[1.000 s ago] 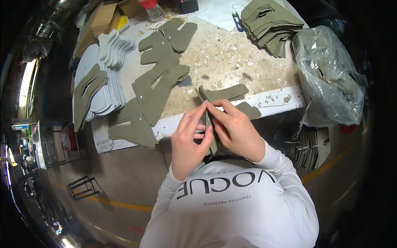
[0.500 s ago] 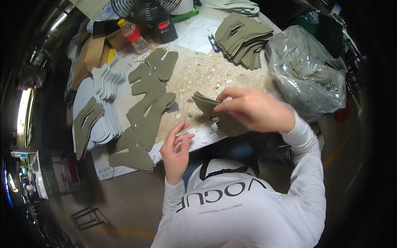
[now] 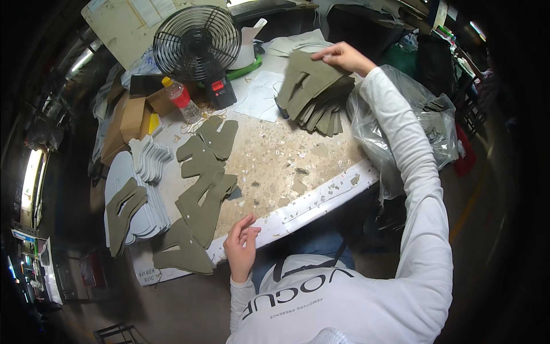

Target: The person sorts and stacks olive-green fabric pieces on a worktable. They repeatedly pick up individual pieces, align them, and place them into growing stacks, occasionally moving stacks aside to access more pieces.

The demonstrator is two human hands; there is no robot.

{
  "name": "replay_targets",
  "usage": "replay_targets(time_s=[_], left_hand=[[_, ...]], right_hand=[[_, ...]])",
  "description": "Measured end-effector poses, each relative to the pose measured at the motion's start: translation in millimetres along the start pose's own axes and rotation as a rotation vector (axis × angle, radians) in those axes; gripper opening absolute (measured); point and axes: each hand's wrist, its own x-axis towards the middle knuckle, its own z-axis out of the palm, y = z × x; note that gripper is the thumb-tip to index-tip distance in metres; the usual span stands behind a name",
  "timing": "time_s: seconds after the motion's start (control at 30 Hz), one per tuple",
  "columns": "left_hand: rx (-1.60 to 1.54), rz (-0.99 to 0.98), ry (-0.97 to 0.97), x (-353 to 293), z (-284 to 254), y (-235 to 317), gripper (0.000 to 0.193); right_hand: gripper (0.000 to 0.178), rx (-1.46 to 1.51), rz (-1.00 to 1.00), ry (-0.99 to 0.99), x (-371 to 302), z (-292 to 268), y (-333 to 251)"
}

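Note:
At the far right of the table, my right hand pinches the upper edge of an olive shoe-upper-like cut piece with a slit in it. The piece hangs over a fanned pile of similar olive pieces; whether it touches the pile I cannot tell. Near the table's front edge my left hand is loosely curled with its fingers partly apart, and nothing shows in it. To its left lie overlapping groups of olive cut pieces, their slits visible. Another olive piece rests on stacked pale grey pieces.
A black fan stands at the back, beside a bottle with a yellow cap and cardboard boxes. White paper lies behind small scraps scattered on the table. A clear plastic bag sits at the right edge.
My right hand has moved from the front of the table to the far pile, carrying the olive piece with it. My left hand stays near the front edge. The view has shifted upward.

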Motion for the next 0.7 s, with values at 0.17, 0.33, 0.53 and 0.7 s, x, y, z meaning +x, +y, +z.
replay_targets(time_s=[0.17,0.33,0.53,0.7], left_hand=[[0.064,0.027,-0.009,0.8,0.9,5.8,0.031],[0.026,-0.061,-0.003,-8.5,-4.3,19.5,0.029],[0.218,0.069,0.360,-8.2,-57.7,38.9,0.026],[0.423,0.094,0.523,1.4,-94.4,40.0,0.025]], right_hand=[[0.033,0.216,0.197,0.122,0.1,9.5,76.4],[0.035,0.289,0.216,0.108,-1.5,0.9,83.4],[0.020,-0.771,-0.067,0.325,-12.6,0.1,32.0],[0.026,-0.473,-0.356,0.257,-66.2,22.8,-71.7]])
